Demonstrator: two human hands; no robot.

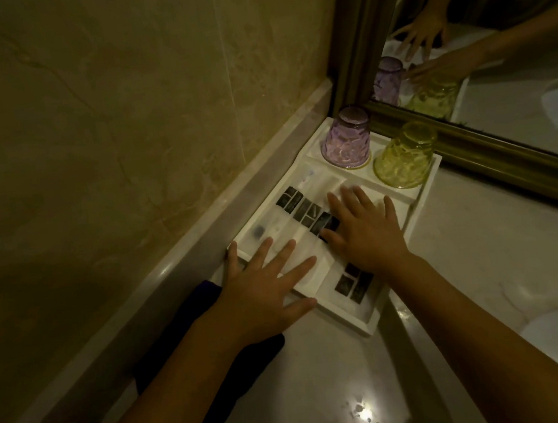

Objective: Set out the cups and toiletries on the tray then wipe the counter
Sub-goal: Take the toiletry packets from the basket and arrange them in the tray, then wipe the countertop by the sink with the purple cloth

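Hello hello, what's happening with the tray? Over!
Left hand and right hand open, flat on packets in tray. Purple cup and yellow cup upside down at back. Dark cloth waiting beside.

1. A single head-worn camera looks forward and steeply down from above the desk (339,370).
2. It sits close, within arm's reach, facing the corner where the wall (105,109) meets the mirror (509,59).
3. Wide-angle; both forearms enter from the bottom edge.
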